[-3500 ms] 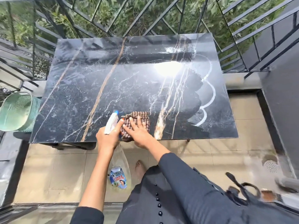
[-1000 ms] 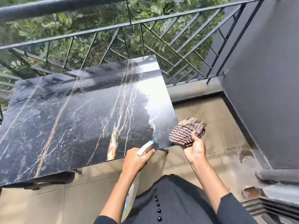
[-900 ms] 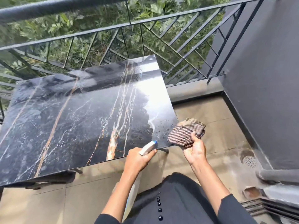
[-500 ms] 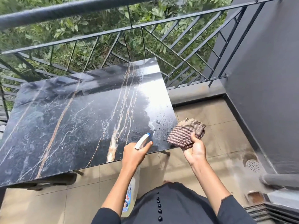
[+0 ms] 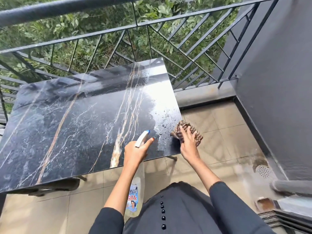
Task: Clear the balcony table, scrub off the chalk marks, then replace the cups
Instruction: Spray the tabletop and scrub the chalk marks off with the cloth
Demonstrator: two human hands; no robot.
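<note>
1. The right hand [image 5: 187, 144] lies flat on a checked cloth [image 5: 197, 135], with the fingers spread and straight. It presses the cloth down on the near right corner of the surface [image 5: 67, 125]. Part of the cloth hangs over the right edge.
2. The left hand [image 5: 135, 153] grips the neck of a spray bottle [image 5: 142, 136]. The nozzle points away over the surface, and the body of the bottle hangs down below the near edge.
3. Between the two hands, just to the left of the cloth, sit small droplets [image 5: 163, 126] on the dark marble. The right hand is the nearer one to them, so the wipe probably goes leftward and away from the corner.
4. The long axis of the surface runs from left to right before the person, and most of it lies to the left of both hands.
5. I can find no chalk marks, but a strong glare covers the far right part, so some may be hidden there.
6. No cups are in view. Behind the surface stands a railing [image 5: 152, 24].
</note>
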